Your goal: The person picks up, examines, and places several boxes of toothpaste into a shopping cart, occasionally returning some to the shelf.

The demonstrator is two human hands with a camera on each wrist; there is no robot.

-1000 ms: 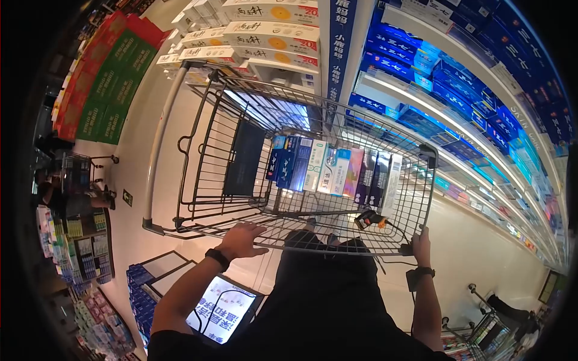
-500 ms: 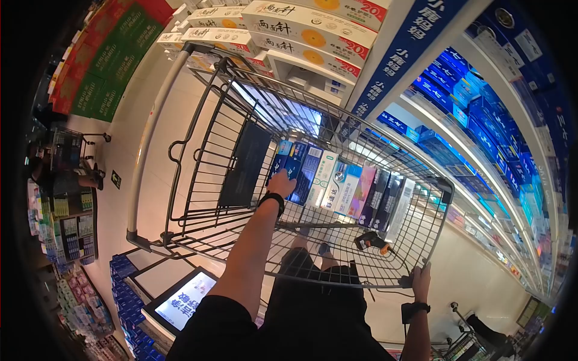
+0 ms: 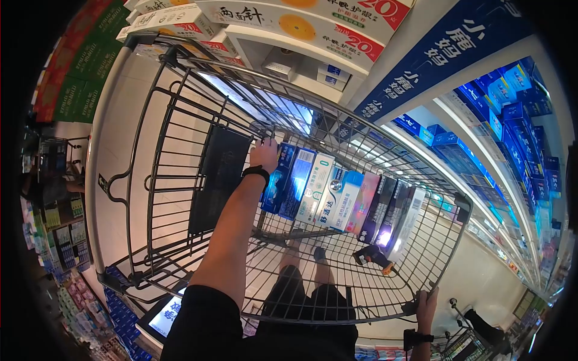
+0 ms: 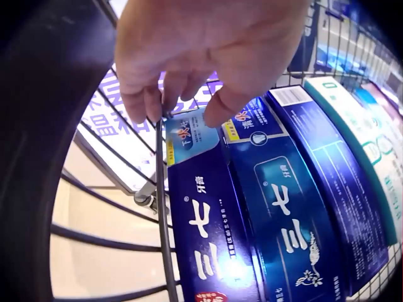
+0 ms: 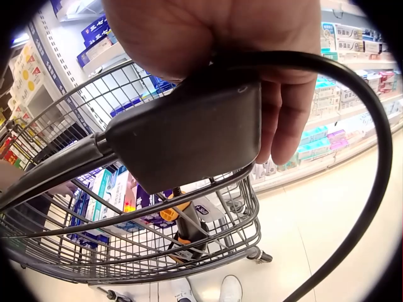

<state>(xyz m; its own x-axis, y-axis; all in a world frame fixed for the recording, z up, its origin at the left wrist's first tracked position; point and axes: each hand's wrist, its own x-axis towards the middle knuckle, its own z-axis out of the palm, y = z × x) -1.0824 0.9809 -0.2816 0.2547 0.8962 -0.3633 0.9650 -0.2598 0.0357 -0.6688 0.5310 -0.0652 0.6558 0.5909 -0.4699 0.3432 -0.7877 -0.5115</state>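
My left hand [image 3: 264, 155] reaches into the shopping cart [image 3: 301, 311] to the end of a row of upright boxes. In the left wrist view its thumb and fingers pinch the top end of the outermost blue toothpaste box [image 4: 200, 207]. A second blue toothpaste box [image 4: 286, 207] stands right beside it, with a white and green box [image 3: 317, 189] and several others further along. My right hand [image 3: 426, 310] grips the cart's near right corner. There a black plastic block [image 5: 189, 135] sits under the palm, and the fingers [image 5: 293, 119] hang down past it.
A black and orange handheld device [image 3: 374, 259] lies in the cart's basket. A dark panel [image 3: 220, 180] closes the basket's left part. Lit shelves of blue boxes [image 3: 521, 132] run along the right, and large white cartons [image 3: 295, 27] stack at the back. A lit screen [image 3: 168, 313] stands near left.
My left hand has left the cart's near rim, reached into the basket and moved along to the far end of the outermost box. The right hand stays at the corner.
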